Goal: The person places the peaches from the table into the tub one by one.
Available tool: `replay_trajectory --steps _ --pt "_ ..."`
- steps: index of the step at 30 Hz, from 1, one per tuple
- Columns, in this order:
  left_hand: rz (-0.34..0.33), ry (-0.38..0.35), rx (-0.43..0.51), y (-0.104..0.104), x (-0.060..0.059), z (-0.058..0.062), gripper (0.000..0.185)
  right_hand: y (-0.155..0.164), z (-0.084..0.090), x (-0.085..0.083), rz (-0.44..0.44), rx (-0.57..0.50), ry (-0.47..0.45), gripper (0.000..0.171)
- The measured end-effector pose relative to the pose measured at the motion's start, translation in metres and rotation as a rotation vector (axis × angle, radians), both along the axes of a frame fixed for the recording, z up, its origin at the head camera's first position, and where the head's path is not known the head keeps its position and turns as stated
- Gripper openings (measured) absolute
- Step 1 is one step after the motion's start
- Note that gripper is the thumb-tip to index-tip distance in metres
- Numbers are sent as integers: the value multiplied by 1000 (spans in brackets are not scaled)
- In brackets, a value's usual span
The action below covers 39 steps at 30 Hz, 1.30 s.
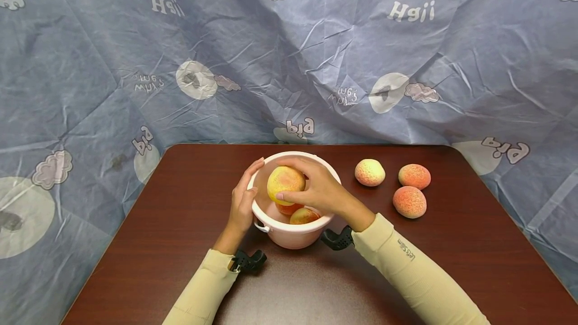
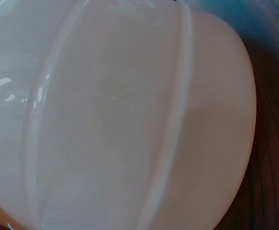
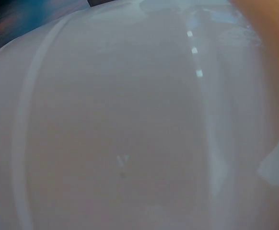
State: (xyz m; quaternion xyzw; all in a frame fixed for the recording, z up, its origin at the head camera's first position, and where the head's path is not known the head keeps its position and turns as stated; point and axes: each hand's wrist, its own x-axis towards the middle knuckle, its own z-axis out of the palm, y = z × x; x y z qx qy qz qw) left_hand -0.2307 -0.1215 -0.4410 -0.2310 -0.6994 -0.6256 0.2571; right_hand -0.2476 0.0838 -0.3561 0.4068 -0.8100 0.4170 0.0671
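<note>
A crumpled blue cloth (image 1: pixel 289 54) printed with cartoon pigs fills the upper part of the head view and drapes down both sides. Below it, the dark brown surface (image 1: pixel 474 255) takes up the lower middle of the frame. At its centre stands a pale pink bucket (image 1: pixel 289 237), whose smooth ribbed wall also fills both wrist views.

The left hand (image 1: pixel 242 204) rests against the bucket's left rim, fingers straight and lying along the outside, steadying it. The right hand (image 1: pixel 318 189) reaches across the opening from the right, its fingers curled around a yellow-pink peach (image 1: pixel 284 182) held just above the rim. Two more peaches (image 1: pixel 300 213) lie in the bottom of the bucket, partly hidden under the hand. Three loose peaches (image 1: pixel 408 187) sit on the surface to the right of the bucket, well apart from it.

By the look of it, the step in hand is moving a peach at the mouth of the bucket; whether in or out cannot be told. The next move calls for a steady bucket and a gentle grip that clears the rim.
</note>
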Motion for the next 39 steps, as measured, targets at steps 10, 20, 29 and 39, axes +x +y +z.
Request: replay_trajectory --steps 10,20,29,39 --pt "-1 -6 -2 1 5 7 59 -1 0 0 13 -3 2 64" --pt "1 -20 -15 7 24 36 56 0 1 0 8 -6 1 62" --pt "-5 5 8 2 5 8 58 0 0 0 15 -10 -1 61" --pt "-8 13 7 1 4 6 58 0 0 0 22 -11 6 61"
